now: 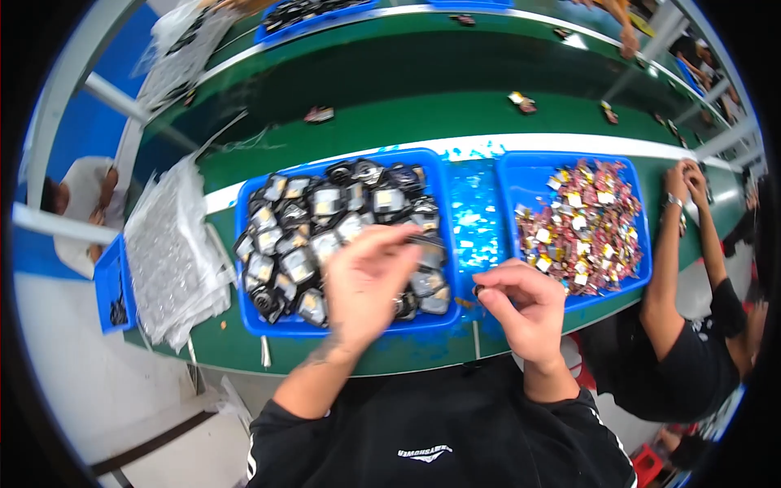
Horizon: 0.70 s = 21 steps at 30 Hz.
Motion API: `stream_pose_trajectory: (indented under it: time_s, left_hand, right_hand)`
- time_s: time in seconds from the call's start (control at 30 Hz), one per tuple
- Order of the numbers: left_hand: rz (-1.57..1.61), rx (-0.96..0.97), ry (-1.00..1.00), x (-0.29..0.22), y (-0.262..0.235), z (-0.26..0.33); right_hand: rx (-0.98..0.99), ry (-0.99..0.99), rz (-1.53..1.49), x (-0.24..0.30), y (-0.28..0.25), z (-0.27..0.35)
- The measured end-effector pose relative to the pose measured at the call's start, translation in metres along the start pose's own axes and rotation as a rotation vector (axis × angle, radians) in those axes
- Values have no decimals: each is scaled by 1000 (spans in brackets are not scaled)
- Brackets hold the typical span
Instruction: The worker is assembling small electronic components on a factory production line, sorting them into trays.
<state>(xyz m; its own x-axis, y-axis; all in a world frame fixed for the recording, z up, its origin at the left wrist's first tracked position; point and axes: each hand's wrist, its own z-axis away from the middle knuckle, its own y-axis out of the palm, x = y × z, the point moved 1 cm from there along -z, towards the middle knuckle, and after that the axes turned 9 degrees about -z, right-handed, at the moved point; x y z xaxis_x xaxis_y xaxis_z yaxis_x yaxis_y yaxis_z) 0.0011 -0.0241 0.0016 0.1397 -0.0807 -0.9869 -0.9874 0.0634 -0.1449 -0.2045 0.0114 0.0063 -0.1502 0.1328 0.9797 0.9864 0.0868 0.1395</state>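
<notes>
My left hand (pixel 368 281) is over a blue tray (pixel 350 327) heaped with small black devices (pixel 294 264), many with a pale silvery square on them. Its fingers stretch toward the tray's right side, the thumb apart from them, and nothing shows clearly in its grasp. To its right, in front of the gap between two trays, my right hand (pixel 529 313) pinches a small dark part (pixel 478 289) between thumb and fingertips. Most of that part is hidden. A second blue tray (pixel 506 183), beyond my right hand, holds a pile of small reddish circuit assemblies (pixel 582 228) with white and yellow pieces.
Clear plastic sheets or bags (pixel 175 252) are stacked left of the device tray. Behind the trays runs a green conveyor belt (pixel 390 114) carrying scattered assemblies (pixel 522 102). A co-worker's arms (pixel 671 244) are close on the right; another person (pixel 81 211) is at the far left.
</notes>
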Motion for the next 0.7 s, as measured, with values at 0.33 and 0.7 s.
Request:
stream_pose_trajectory:
  time_s: [0.33, 0.7]
  left_hand:
    - [436, 185, -148, 0, 26, 29]
    - [479, 176, -142, 10, 33, 36]
  right_hand:
    - [-3, -274, 574, 21, 31, -19]
    - [53, -129, 555, 27, 37, -22]
